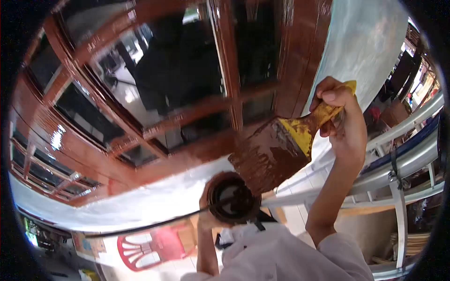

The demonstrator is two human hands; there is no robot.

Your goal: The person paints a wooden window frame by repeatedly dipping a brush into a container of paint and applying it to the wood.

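My right hand [346,112] is closed around the yellow handle of a wide paintbrush [272,152], raised on the right. Brown paint coats its bristles and smears the yellow ferrule and handle. The bristle tips point down and left, overlapping the edge of a paint can [234,197] in this view. My left hand [205,215] grips the side of that can, its fingers partly hidden behind it. Dark brown paint shows inside the can, and its rim is caked with paint. Glossy brown wooden window frames [187,117] with glass panes stand in front of me.
A pale wall [365,47] borders the frames on the right. A metal ladder [412,166] lies close by my right arm. Below on the tiled floor is a red plastic chair [168,244]. A thin dark line [150,226] crosses in front of the can.
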